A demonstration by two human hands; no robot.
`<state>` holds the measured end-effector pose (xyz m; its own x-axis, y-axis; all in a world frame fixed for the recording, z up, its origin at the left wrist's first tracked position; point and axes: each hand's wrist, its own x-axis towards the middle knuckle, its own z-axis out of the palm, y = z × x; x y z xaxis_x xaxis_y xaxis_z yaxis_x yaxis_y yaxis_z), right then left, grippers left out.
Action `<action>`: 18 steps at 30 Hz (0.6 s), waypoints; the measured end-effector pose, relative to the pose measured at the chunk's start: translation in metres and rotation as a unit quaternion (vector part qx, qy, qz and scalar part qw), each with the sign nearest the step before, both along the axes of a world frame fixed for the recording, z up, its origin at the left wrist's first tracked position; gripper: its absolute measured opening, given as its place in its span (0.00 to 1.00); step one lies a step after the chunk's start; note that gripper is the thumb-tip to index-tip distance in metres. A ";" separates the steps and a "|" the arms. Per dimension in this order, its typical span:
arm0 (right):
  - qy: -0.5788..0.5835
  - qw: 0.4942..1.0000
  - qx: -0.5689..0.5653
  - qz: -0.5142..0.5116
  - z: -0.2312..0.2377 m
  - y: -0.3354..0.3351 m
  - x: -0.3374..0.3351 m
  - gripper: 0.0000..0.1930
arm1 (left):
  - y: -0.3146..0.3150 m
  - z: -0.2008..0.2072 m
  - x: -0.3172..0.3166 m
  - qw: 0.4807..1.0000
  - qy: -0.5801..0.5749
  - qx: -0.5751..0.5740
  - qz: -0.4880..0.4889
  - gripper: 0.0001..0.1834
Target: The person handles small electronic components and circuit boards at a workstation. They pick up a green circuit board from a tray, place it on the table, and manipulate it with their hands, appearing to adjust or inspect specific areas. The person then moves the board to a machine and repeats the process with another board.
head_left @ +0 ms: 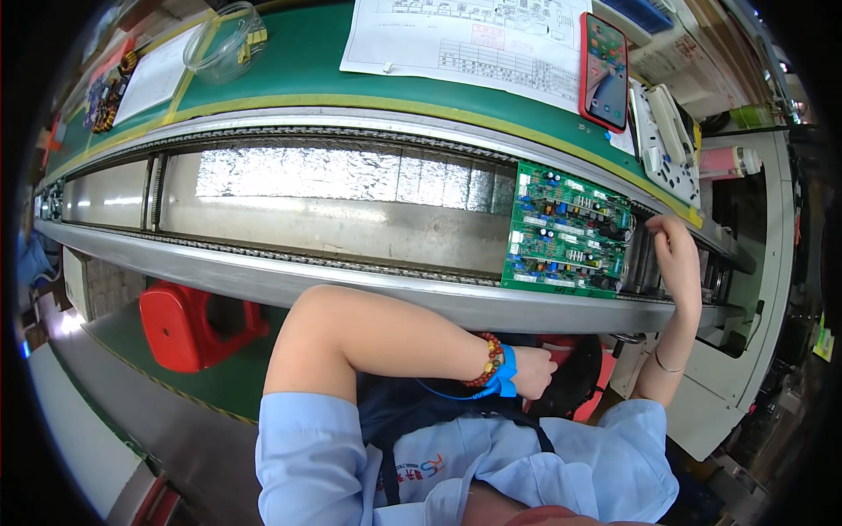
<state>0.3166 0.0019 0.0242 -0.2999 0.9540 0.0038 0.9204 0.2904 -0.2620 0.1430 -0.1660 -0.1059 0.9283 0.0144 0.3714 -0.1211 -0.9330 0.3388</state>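
Observation:
A green circuit board (561,230) crowded with small components lies across the rails at the right part of the conveyor (333,230). Just past its right edge is my right hand (677,254), over the conveyor, with fingers bent and nothing seen between them. My left hand (532,373) is low in front of my body, below the near rail, its fingers curled in. Around the left wrist are a beaded bracelet (488,361) and a blue wrist strap (504,372). A dark object (568,379) is beside that hand; its kind is unclear.
Beyond the conveyor, a green bench (298,53) bears a printed drawing (491,39), a red-cased phone (604,72), a clear plastic tub (219,53) and a white tray (662,145). A red stool (180,329) stands at lower left; a pale machine cabinet (754,289) is at right.

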 end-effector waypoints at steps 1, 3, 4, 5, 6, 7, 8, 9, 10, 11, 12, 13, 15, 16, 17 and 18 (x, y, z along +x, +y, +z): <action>0.017 0.999 -0.037 0.000 -0.001 -0.002 0.002 0.07 | 0.000 0.000 0.000 1.000 -0.002 -0.004 0.003 0.06; 0.066 0.992 -0.106 0.000 -0.004 -0.004 0.001 0.08 | 0.001 0.001 -0.002 1.000 0.003 -0.001 0.002 0.06; 0.074 0.990 -0.120 -0.001 -0.004 -0.005 -0.003 0.08 | 0.002 0.002 -0.003 1.000 0.005 0.000 0.002 0.06; 0.081 0.988 -0.133 -0.003 -0.002 -0.005 -0.007 0.08 | 0.002 0.002 -0.003 1.000 0.003 0.000 0.005 0.06; 0.089 0.985 -0.147 -0.005 -0.001 -0.005 -0.009 0.08 | 0.002 0.003 -0.004 1.000 0.001 0.001 0.007 0.06; 0.082 0.986 -0.145 -0.001 -0.001 -0.004 -0.009 0.08 | 0.002 0.004 -0.004 1.000 -0.001 0.001 0.010 0.05; 0.073 0.987 -0.144 0.001 -0.001 -0.003 -0.010 0.08 | 0.002 0.004 -0.005 1.000 -0.001 0.001 0.007 0.05; 0.065 0.988 -0.143 0.004 -0.001 -0.001 -0.011 0.08 | 0.002 0.004 -0.006 1.000 -0.002 0.001 0.005 0.05; 0.064 0.988 -0.143 0.002 0.000 -0.001 -0.014 0.08 | 0.003 0.005 -0.008 1.000 -0.002 0.001 0.003 0.05; 0.063 0.988 -0.143 0.000 0.002 -0.001 -0.017 0.07 | 0.003 0.005 -0.007 1.000 -0.004 0.002 0.003 0.05; 0.061 0.988 -0.143 -0.002 0.002 -0.002 -0.019 0.07 | 0.003 0.005 -0.008 1.000 -0.006 0.003 0.002 0.05; 0.064 0.988 -0.140 0.017 0.000 -0.001 -0.021 0.07 | 0.003 0.005 -0.008 1.000 -0.008 0.003 0.001 0.06; 0.070 0.987 -0.133 0.053 -0.003 0.002 -0.026 0.06 | 0.002 0.004 -0.008 1.000 -0.009 0.006 0.004 0.06; 0.076 0.985 -0.140 0.062 -0.003 0.003 -0.030 0.06 | 0.002 0.003 -0.007 1.000 -0.010 0.007 0.005 0.06; 0.082 0.983 -0.146 0.071 -0.003 0.004 -0.035 0.06 | 0.002 0.003 -0.007 1.000 -0.011 0.007 0.006 0.06; 0.088 0.981 -0.152 0.080 -0.003 0.005 -0.041 0.06 | 0.002 0.003 -0.007 1.000 -0.013 0.006 0.006 0.06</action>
<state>0.2761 0.0067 0.0214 -0.4657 0.8599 -0.2090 0.8023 0.3106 -0.5098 0.1360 -0.1645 -0.1034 0.9183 0.0213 0.3952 -0.1176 -0.9388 0.3238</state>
